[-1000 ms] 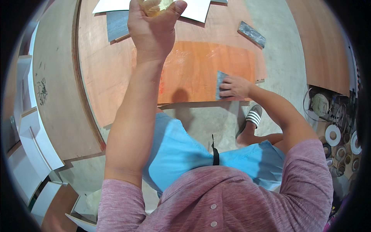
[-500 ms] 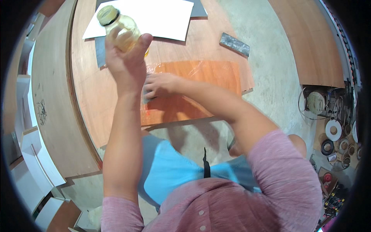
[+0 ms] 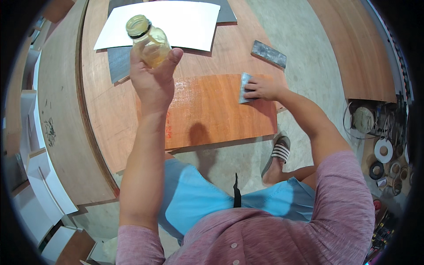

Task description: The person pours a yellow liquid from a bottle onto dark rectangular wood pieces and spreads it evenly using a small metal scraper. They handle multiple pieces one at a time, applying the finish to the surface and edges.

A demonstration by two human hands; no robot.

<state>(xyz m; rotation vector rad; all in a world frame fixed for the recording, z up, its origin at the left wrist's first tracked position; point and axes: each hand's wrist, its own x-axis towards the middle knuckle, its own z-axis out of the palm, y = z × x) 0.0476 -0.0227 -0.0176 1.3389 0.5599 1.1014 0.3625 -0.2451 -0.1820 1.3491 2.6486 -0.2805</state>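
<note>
Head view: our left hand gripped a bottle while our right hand held a pad.

We had our left fingers and thumb closed around the clear, yellowish bottle, raised and tilted, its mouth toward the white sheet; our right fingers bent over the grey pad, half closed, near the right end of the shiny orange-brown board, with a grey block lying beyond.

Yellowish see-through bottle, open-necked, kinda tilted, upper left; flat grey pad on a shiny orange-brown board mid-frame.
</note>
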